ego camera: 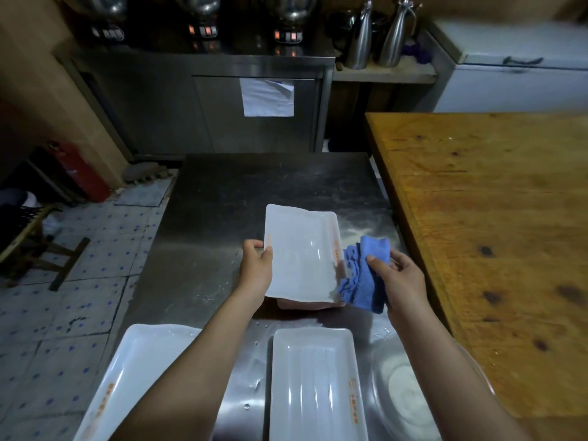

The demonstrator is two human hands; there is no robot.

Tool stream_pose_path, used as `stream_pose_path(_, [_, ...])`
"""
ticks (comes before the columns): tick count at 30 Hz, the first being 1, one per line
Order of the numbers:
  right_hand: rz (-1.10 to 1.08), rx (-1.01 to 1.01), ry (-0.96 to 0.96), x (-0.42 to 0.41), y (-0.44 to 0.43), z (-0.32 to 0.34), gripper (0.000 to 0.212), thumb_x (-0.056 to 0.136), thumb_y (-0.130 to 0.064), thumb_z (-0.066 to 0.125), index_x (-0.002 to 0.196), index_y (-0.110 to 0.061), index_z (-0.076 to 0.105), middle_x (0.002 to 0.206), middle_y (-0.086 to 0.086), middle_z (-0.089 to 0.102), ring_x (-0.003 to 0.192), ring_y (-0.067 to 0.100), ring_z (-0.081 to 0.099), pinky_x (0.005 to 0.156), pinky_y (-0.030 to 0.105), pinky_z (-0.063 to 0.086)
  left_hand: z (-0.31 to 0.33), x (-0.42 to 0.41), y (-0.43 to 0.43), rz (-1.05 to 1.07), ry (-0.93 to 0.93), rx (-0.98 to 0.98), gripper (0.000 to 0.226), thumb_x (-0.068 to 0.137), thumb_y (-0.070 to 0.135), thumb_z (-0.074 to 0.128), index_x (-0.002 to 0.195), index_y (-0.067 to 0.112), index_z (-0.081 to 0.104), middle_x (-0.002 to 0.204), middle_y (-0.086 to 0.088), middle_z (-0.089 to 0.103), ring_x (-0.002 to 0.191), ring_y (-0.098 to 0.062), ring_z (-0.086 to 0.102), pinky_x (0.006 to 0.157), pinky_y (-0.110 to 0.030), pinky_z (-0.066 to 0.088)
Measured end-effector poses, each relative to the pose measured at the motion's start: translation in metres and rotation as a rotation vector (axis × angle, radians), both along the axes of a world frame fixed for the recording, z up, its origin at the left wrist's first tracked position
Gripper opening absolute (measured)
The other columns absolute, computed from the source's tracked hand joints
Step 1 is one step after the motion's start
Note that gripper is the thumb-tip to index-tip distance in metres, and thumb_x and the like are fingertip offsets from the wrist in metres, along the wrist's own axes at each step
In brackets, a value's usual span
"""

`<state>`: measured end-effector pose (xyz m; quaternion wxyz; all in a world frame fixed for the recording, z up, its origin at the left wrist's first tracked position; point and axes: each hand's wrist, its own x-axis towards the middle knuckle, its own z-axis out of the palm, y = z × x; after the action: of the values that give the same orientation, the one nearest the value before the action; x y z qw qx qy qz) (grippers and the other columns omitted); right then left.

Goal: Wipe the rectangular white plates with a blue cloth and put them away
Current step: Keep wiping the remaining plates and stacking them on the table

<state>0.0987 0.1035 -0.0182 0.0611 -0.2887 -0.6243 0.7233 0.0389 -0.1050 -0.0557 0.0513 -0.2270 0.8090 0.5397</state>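
Steel counter (222, 192) holds spare plate (315, 383) beside glass bowl (401, 393); wooden table (493, 218) adjoins.

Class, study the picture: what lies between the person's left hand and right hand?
Head view: the rectangular white plate that the left hand grips, then the blue cloth that the right hand holds.

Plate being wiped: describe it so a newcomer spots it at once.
Find the steel table left of the wooden table. Over its middle, the left hand holds one plate by its left edge, with the cloth in the right hand at its right edge. The near-left plate and near-right plate lie flat, unheld.
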Motion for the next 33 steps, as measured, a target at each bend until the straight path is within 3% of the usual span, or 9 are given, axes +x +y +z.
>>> stream_pose_path(2, [0.007, -0.005, 0.026, 0.007, 0.001, 0.005, 0.032, 0.084, -0.007, 0.067, 0.115, -0.01, 0.058, 0.085, -0.003, 0.068, 0.076, 0.012, 0.066, 0.065, 0.027, 0.051, 0.003, 0.008, 0.0, 0.034, -0.01, 0.072, 0.014, 0.096, 0.033, 0.041, 0.104, 0.023, 0.037, 0.088, 0.002, 0.049, 0.081, -0.019, 0.051, 0.067, -0.034, 0.044])
stream_pose_path(4, [0.01, -0.014, 0.033, 0.014, 0.002, 0.01, 0.034, 0.084, -0.008, 0.067, 0.116, -0.01, 0.057, 0.092, 0.002, 0.07, 0.081, 0.016, 0.067, 0.07, 0.031, 0.053, 0.01, 0.018, 0.001, 0.058, 0.013, 0.138, 0.019, 0.096, 0.03, 0.044, 0.11, 0.018, 0.041, 0.093, 0.001, 0.052, 0.08, -0.015, 0.052, 0.062, -0.029, 0.044])
stream_pose_path(8, [0.005, -0.046, 0.053, 0.034, 0.011, 0.015, 0.04, 0.084, -0.01, 0.068, 0.123, -0.009, 0.057, 0.098, 0.008, 0.07, 0.086, 0.023, 0.068, 0.072, 0.035, 0.053, 0.026, 0.039, 0.008, 0.039, 0.074, 0.244, 0.026, 0.095, 0.027, 0.05, 0.119, 0.017, 0.048, 0.107, -0.001, 0.059, 0.095, -0.021, 0.06, 0.074, -0.032, 0.05])
stream_pose_path(11, [-0.002, -0.068, 0.059, 0.052, 0.022, 0.017, 0.039, 0.084, -0.011, 0.069, 0.121, -0.01, 0.058, 0.096, 0.005, 0.071, 0.081, 0.019, 0.069, 0.065, 0.031, 0.052, 0.038, 0.056, 0.016, -0.008, 0.111, 0.237, 0.017, 0.095, 0.025, 0.049, 0.103, 0.014, 0.06, 0.097, -0.004, 0.066, 0.083, -0.02, 0.062, 0.066, -0.027, 0.047])
stream_pose_path(14, [-0.021, -0.1, 0.053, 0.069, 0.038, 0.02, 0.033, 0.084, -0.01, 0.069, 0.115, -0.011, 0.06, 0.095, 0.006, 0.071, 0.076, 0.017, 0.07, 0.061, 0.029, 0.052, 0.051, 0.071, 0.03, -0.016, 0.133, 0.235, 0.018, 0.094, 0.022, 0.049, 0.086, 0.014, 0.062, 0.087, -0.006, 0.067, 0.076, -0.022, 0.061, 0.067, -0.032, 0.046])
stream_pose_path(20, [-0.072, -0.074, 0.057, 0.101, 0.079, 0.033, 0.035, 0.083, -0.008, 0.069, 0.117, -0.007, 0.059, 0.089, 0.006, 0.07, 0.065, 0.012, 0.068, 0.05, 0.022, 0.051, 0.066, 0.096, 0.071, -0.067, 0.156, 0.246, 0.029, 0.091, 0.022, 0.048, 0.087, -0.005, 0.057, 0.077, -0.011, 0.049, 0.071, -0.02, 0.043, 0.065, -0.032, 0.032])
stream_pose_path(26, [-0.091, -0.084, 0.051, 0.116, 0.101, 0.042, 0.038, 0.083, -0.007, 0.068, 0.119, -0.005, 0.057, 0.089, 0.005, 0.069, 0.058, 0.007, 0.067, 0.046, 0.019, 0.049, 0.076, 0.11, 0.099, -0.111, 0.209, 0.234, 0.026, 0.091, 0.022, 0.047, 0.076, 0.001, 0.053, 0.071, -0.009, 0.045, 0.066, -0.019, 0.04, 0.063, -0.03, 0.031])
stream_pose_path(29, [-0.108, -0.084, 0.057, 0.124, 0.11, 0.046, 0.038, 0.083, -0.007, 0.068, 0.119, -0.005, 0.058, 0.09, 0.006, 0.069, 0.064, 0.011, 0.068, 0.049, 0.022, 0.05, 0.08, 0.117, 0.11, -0.148, 0.241, 0.19, 0.026, 0.09, 0.023, 0.046, 0.067, 0.011, 0.045, 0.064, -0.003, 0.038, 0.06, -0.018, 0.032, 0.057, -0.028, 0.026])
stream_pose_path(33, [-0.119, -0.106, 0.069, 0.131, 0.118, 0.048, 0.031, 0.083, -0.009, 0.069, 0.112, -0.011, 0.06, 0.093, 0.006, 0.07, 0.066, 0.013, 0.07, 0.048, 0.022, 0.051, 0.081, 0.121, 0.119, -0.187, 0.286, 0.201, 0.027, 0.092, 0.024, 0.046, 0.08, 0.0, 0.053, 0.071, -0.008, 0.047, 0.065, -0.019, 0.04, 0.062, -0.029, 0.032])
